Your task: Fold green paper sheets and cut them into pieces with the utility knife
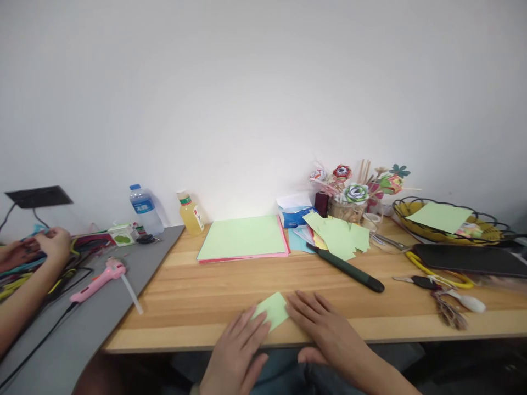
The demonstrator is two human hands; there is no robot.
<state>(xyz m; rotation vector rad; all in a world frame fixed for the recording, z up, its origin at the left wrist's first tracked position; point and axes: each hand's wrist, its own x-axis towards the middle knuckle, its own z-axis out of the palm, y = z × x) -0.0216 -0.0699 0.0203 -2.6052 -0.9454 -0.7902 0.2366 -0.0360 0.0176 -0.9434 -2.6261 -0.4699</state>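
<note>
A small piece of light green paper (275,310) lies at the front edge of the wooden table. My left hand (236,351) rests flat with its fingers over the paper's left part. On the other side, my right hand (325,329) lies flat on the wood, its fingertips at the paper's right edge and its thumb spread off the table's front. Neither hand grips anything. Beyond them is a stack of coloured sheets (242,237) with light green on top.
A dark green pen-like tool (349,269) lies beside cut green pieces (340,236). Right are a yellow basket (481,235), a black phone (469,260) and scissors-like yellow handles (457,281). Left, on a grey table, are a pink glue gun (99,281) and a co-worker's hands (55,247).
</note>
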